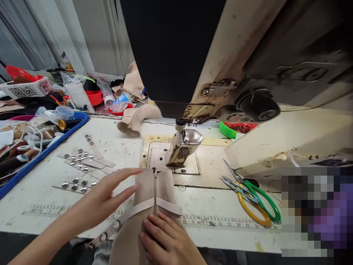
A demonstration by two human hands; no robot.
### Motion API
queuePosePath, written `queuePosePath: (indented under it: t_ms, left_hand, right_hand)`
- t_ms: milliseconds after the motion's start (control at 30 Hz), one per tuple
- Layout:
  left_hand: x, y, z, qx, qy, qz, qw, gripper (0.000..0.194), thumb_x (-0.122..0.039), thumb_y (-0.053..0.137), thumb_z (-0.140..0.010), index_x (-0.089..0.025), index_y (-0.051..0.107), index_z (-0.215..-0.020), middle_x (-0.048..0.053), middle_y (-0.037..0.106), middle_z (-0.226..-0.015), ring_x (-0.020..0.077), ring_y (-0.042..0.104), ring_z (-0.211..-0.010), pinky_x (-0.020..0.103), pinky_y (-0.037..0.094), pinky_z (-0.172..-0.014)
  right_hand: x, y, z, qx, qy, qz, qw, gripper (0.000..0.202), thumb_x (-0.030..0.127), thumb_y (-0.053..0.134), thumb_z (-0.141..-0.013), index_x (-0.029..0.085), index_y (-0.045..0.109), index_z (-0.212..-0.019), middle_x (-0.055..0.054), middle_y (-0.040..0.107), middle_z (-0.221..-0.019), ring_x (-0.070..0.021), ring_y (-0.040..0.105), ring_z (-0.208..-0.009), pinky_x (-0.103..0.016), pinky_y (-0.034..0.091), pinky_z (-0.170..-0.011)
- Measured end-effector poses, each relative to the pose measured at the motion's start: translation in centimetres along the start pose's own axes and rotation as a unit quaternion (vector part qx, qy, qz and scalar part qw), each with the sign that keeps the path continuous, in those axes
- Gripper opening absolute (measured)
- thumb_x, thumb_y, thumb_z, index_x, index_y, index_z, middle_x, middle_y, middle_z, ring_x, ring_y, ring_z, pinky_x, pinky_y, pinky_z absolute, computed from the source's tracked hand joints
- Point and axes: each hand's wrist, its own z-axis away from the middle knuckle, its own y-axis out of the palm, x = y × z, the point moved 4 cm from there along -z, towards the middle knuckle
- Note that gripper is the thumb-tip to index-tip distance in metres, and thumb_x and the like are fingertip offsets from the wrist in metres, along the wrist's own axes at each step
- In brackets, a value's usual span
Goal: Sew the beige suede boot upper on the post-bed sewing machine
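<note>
A beige leather boot upper [125, 239] with a zipper [155, 189] up its middle lies in front of me, over the table's front edge. A thin beige strap [168, 206] with metal rings crosses it on both sides of the zipper. My right hand [167, 239] rests flat on the upper, fingertips by the lower end of the visible zipper. Thumb and fingers apart, my left hand [110, 195] is at the upper's left edge; whether it touches the leather I cannot tell. Just beyond the upper's top stands the sewing machine's post [180, 152], under the needle area.
Straps with silver studs [82, 160] lie on the left, beside a blue-rimmed tray [74, 129] of thread spools. Scissors [256, 202] and small snips [239, 188] lie right. Another beige leather piece [138, 117] sits behind. The machine head [176, 55] overhangs the middle.
</note>
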Motion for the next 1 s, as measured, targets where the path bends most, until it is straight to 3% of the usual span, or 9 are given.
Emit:
queuePosePath:
  t_ms: [167,333,400,467,533,633,700,900,1000]
  left_hand:
    - [0.9,2.2,-8.5,0.122,-0.028,0.046,0.991,0.049,-0.055,0.065,-0.084,-0.019,0.063,-0.117,0.009,0.07,-0.112,0.0312,0.062,-0.107,0.045,0.047,-0.095]
    - [0.9,1.8,-9.1,0.204,-0.036,0.125,0.97,0.049,-0.066,0.068,-0.08,-0.019,0.072,-0.095,0.003,0.073,-0.095,0.027,0.066,-0.095,0.033,0.05,-0.08]
    - [0.8,1.5,-8.2,0.167,-0.038,0.137,0.976,0.046,-0.061,0.068,-0.082,-0.021,0.072,-0.104,0.003,0.073,-0.109,0.0275,0.064,-0.108,0.035,0.049,-0.092]
    - [0.6,1.1,-6.8,0.061,-0.022,0.119,0.991,0.048,-0.052,0.069,-0.085,-0.027,0.062,-0.125,0.001,0.065,-0.131,0.0256,0.053,-0.127,0.036,0.041,-0.107]
    - [0.2,1.2,-4.8,-0.016,0.032,0.085,0.996,0.041,-0.041,0.07,-0.09,-0.034,0.056,-0.127,-0.003,0.062,-0.13,0.0186,0.052,-0.126,0.029,0.041,-0.104]
    - [-0.5,3.0,-1.6,0.0,0.156,0.027,0.987,0.008,-0.025,0.062,-0.097,-0.03,0.063,-0.103,-0.006,0.066,-0.097,0.0132,0.062,-0.091,0.022,0.048,-0.077]
    - [-0.4,4.5,0.0,0.011,0.208,-0.032,0.978,0.018,-0.017,0.05,-0.102,-0.026,0.065,-0.1,-0.004,0.068,-0.094,0.0144,0.062,-0.084,0.025,0.048,-0.074]
    - [-0.7,5.8,2.0,-0.125,0.333,-0.181,0.917,0.045,-0.016,0.03,-0.109,-0.014,0.074,-0.105,0.003,0.077,-0.105,0.0185,0.061,-0.096,0.033,0.043,-0.097]
    - [-1.0,6.3,2.1,-0.12,0.345,-0.243,0.899,0.044,-0.012,0.033,-0.107,-0.012,0.077,-0.101,0.004,0.078,-0.107,0.0187,0.062,-0.101,0.034,0.039,-0.105]
  right_hand:
    - [-0.4,-1.8,-0.6,-0.001,0.016,-0.023,1.0,0.025,0.02,0.052,-0.105,0.022,0.075,-0.095,0.006,0.079,-0.1,-0.0087,0.072,-0.097,-0.021,0.044,-0.118]
    - [-2.5,-4.9,-2.5,0.013,0.138,0.014,0.99,0.012,0.019,0.066,-0.096,0.018,0.073,-0.105,-0.005,0.074,-0.099,-0.0191,0.063,-0.095,-0.033,0.056,-0.093]
    - [-3.4,-4.6,-3.3,0.02,0.195,0.012,0.981,0.014,0.026,0.067,-0.097,0.018,0.072,-0.107,-0.009,0.069,-0.099,-0.021,0.059,-0.092,-0.035,0.055,-0.082]
    - [-3.8,-3.4,-3.6,0.041,0.229,-0.012,0.973,0.012,0.026,0.064,-0.099,0.019,0.071,-0.104,-0.008,0.066,-0.095,-0.0202,0.056,-0.088,-0.034,0.051,-0.077]
    - [-4.0,-2.2,-3.4,0.053,0.249,-0.036,0.966,0.007,0.017,0.063,-0.098,0.019,0.07,-0.099,-0.005,0.064,-0.09,-0.0186,0.053,-0.086,-0.033,0.046,-0.078]
    - [-4.1,-1.3,-2.7,0.072,0.266,-0.046,0.96,0.009,0.012,0.064,-0.096,0.018,0.069,-0.099,-0.003,0.063,-0.091,-0.0181,0.05,-0.088,-0.034,0.039,-0.082]
    - [-4.2,-1.1,-2.2,0.107,0.265,-0.038,0.957,0.011,0.012,0.063,-0.097,0.017,0.069,-0.103,-0.003,0.063,-0.094,-0.0186,0.048,-0.09,-0.035,0.036,-0.083]
    - [-4.9,-1.6,-1.5,0.223,0.192,-0.033,0.955,0.031,0.007,0.049,-0.101,0.019,0.068,-0.122,-0.005,0.064,-0.108,-0.0202,0.047,-0.096,-0.039,0.032,-0.092]
    - [-5.0,-1.8,-1.7,0.242,0.151,-0.017,0.958,0.034,0.012,0.042,-0.106,0.019,0.068,-0.126,-0.006,0.065,-0.11,-0.02,0.047,-0.098,-0.041,0.03,-0.095]
